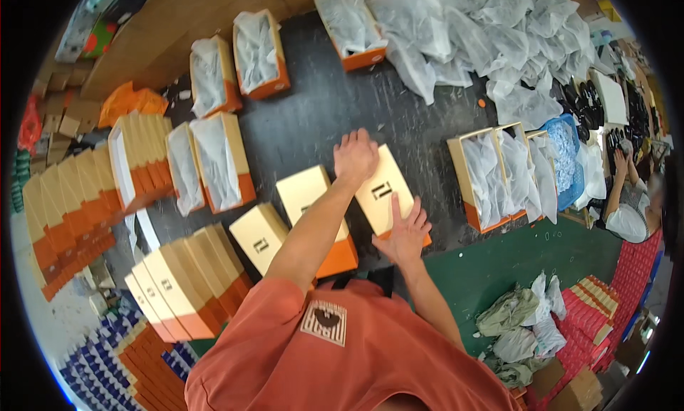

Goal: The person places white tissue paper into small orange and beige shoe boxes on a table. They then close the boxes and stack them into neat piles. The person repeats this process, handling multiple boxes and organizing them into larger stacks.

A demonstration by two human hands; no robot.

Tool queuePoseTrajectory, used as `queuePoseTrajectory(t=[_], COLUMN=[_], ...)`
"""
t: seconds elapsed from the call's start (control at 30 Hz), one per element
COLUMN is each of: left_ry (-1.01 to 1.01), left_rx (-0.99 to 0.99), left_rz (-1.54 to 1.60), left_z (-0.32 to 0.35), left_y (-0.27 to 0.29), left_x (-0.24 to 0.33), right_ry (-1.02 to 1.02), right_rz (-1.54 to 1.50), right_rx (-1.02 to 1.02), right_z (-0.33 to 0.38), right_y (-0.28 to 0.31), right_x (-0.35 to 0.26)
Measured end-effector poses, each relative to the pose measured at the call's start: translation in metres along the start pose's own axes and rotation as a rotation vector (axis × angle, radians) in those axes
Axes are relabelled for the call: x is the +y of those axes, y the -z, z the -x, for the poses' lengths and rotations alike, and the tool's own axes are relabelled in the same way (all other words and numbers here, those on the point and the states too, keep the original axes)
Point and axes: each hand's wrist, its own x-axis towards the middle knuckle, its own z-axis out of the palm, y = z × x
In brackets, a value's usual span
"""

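Note:
A closed cream and orange shoebox (385, 188) lies on the dark tabletop in front of me. My left hand (358, 156) is at its far left corner, fingers bent down over the edge. Spread across its near right part, my right hand (405, 233) rests on the lid with its fingers apart. Under my left forearm is another closed shoebox (303, 190), partly covered by the arm. Left of that one, a third lidded shoebox (258, 238) sits tilted beside a leaning row of cream lids or boxes (182, 279).
Open shoeboxes lined with white tissue stand at the far left (258, 51), far middle (349, 22) and right (491, 172). Wrapped white bundles (470, 33) fill the far right. A blue basket (570, 190) stands beyond the right boxes. Another person (630, 204) is at the right.

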Motion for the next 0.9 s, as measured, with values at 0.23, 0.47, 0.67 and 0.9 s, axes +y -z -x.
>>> queuePoseTrajectory(t=[0.23,0.47,0.67,0.9], left_ry=[-0.052,0.938,0.789,0.319], left_rx=[0.719,0.362,0.268,0.516], left_rz=[0.087,0.908,0.864,0.368], left_z=[0.143,0.291,0.292,0.430], left_y=[0.064,0.031,0.034,0.270], left_x=[-0.099,-0.226,-0.207,-0.165], right_ry=[-0.038,0.215,0.085,0.256], right_rz=[-0.660,-0.828,-1.021,-1.557], right_rx=[-0.109,-0.141,-0.234,-0.378], right_z=[-0.042,-0.077,-0.052,0.013], right_y=[-0.009,-0.033,-0.041,-0.031], right_x=[0.077,0.039,0.025,-0.054])
